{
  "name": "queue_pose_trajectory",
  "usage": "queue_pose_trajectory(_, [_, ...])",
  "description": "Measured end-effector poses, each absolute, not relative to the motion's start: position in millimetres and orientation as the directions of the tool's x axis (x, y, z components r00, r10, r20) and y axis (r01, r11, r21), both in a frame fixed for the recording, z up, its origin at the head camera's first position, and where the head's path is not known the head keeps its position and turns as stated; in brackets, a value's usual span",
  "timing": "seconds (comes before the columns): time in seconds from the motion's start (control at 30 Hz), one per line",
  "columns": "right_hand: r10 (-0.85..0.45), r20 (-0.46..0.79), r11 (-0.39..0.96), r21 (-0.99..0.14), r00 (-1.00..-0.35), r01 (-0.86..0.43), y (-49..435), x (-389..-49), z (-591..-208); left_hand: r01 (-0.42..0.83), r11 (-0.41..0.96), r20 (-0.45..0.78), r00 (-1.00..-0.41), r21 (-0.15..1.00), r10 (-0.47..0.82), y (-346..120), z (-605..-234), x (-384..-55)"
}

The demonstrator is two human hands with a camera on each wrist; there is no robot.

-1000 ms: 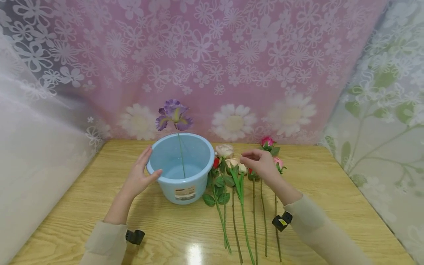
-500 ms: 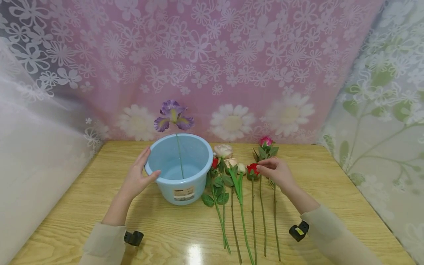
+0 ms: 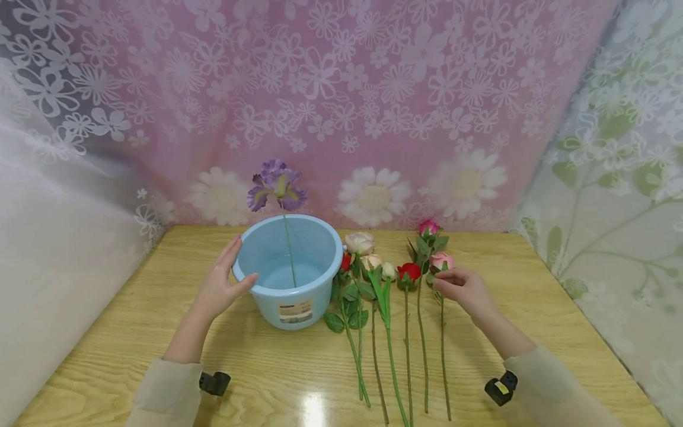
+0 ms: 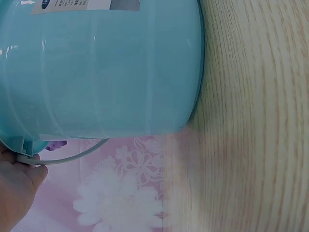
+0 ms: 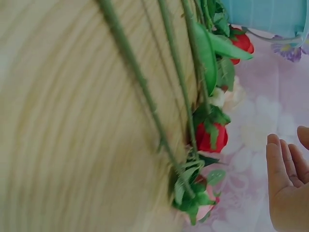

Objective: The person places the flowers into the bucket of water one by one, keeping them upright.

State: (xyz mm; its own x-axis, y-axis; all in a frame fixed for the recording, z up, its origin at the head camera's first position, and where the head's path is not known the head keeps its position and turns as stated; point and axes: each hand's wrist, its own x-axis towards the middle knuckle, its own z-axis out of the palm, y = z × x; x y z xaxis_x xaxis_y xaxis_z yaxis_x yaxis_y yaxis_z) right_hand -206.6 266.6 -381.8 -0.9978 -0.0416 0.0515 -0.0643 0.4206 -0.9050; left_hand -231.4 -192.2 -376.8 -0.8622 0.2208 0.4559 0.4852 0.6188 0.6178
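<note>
A light blue bucket (image 3: 300, 309) stands upright on the table, with a purple iris (image 3: 277, 185) leaning inside it, bloom above the rim. My left hand (image 3: 217, 287) grips the bucket's left rim; in the left wrist view, that hand (image 4: 18, 191) is at the rim beside the handle (image 4: 72, 157). Over by a pale pink rose (image 3: 441, 260), my right hand (image 3: 472, 295) hovers with thumb and fingers near the bloom's lower side. The right wrist view shows this hand (image 5: 288, 191) with fairly straight fingers, apart from the pink rose (image 5: 204, 210) and holding nothing.
Right of the bucket, several stemmed flowers lie in a row: a cream bloom (image 3: 360, 244), a white bud (image 3: 389, 271) with long green leaves, a red rose (image 3: 409, 272) and a deep pink rose (image 3: 428, 227). A pink floral curtain (image 3: 341, 118) hangs behind the table.
My right hand has moved right and slightly down, from over the white and red flowers to the pale pink rose. The left hand keeps its grip on the bucket.
</note>
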Motion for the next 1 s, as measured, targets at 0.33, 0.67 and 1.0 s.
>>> queue_pose_trajectory(0.33, [-0.02, 0.009, 0.39, -0.921, -1.0, -0.016, 285.6, -198.6, -391.8, 0.49, 0.616, 0.463, -0.859, 0.617, 0.219, -192.4, -377.6, -231.5])
queue_pose_trajectory(0.67, [0.002, -0.015, 0.428, -0.904, -1.0, 0.015, 298.5, -195.9, -399.8, 0.464, 0.62, 0.441, -0.874, 0.632, 0.205, -192.8, -376.3, -232.0])
queue_pose_trajectory(1.0, [0.01, -0.087, 0.399, -0.913, -0.996, 0.083, 302.7, -198.1, -407.8, 0.466, 0.618, 0.438, -0.874, 0.634, 0.21, -191.4, -375.4, -230.2])
